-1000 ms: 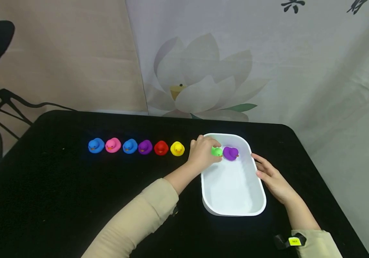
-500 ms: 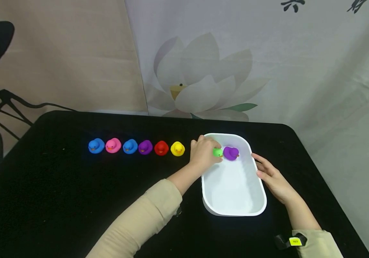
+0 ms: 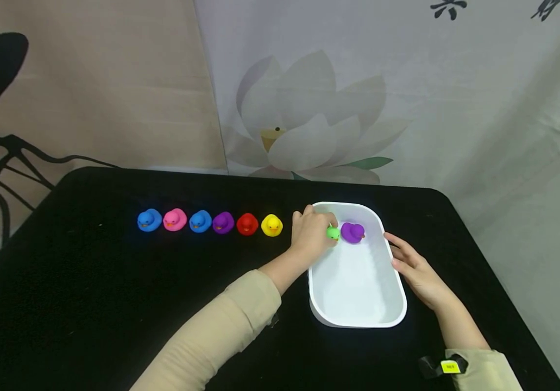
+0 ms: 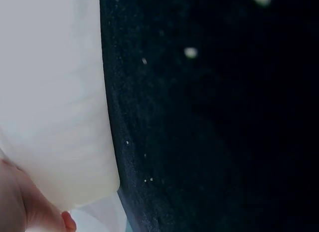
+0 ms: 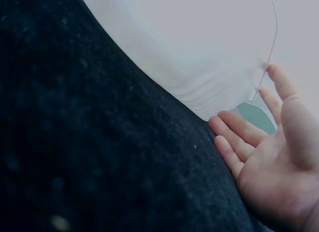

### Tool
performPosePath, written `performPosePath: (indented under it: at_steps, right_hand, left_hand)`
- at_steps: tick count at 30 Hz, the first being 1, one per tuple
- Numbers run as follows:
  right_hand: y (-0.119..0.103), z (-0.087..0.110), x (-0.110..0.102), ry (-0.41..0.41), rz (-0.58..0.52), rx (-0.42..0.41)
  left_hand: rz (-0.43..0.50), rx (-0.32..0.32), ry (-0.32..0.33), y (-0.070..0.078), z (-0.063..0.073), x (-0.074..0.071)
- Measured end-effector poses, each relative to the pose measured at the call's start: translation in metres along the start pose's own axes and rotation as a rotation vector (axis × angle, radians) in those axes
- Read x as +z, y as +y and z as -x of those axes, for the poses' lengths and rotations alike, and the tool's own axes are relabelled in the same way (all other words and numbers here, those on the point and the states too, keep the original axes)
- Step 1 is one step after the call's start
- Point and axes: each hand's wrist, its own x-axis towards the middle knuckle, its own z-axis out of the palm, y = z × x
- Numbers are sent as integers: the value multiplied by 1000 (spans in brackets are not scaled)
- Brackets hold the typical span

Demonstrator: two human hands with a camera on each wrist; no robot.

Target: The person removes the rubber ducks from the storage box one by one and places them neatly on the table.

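Observation:
My left hand reaches over the far left rim of a white tray and pinches a small green rubber duck inside it. Part of that duck is hidden by the fingers. Just right of it, a purple rubber duck sits on the tray floor. Against the tray's right side lies my right hand, its fingers fairly straight and touching the outer wall and rim, as the right wrist view confirms with the hand beside the white wall. In the left wrist view only a bit of the left hand shows.
Left of the tray, a row of rubber ducks stands on the black table: a yellow duck, a red duck, a purple, a pink and two blue ones. A printed cloth backdrop hangs behind the table.
The left hand has shifted very slightly to the right with the green duck, which sits a little lower and is more covered by the fingers. The right hand and tray stay in place.

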Motion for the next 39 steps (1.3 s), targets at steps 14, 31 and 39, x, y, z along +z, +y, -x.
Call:
performPosePath:
  at_steps: [14,31,39]
  right_hand:
    - [3,0,-2,3,3,3]
    - [4,-1,-2,-1,7,-6]
    - [3,-1,-2,-5,13,-8]
  left_hand:
    - [6,-2,0,0,-1,3]
    - [157,59,82,-4,3,-5]
    - [217,117,133,-2,7,-14]
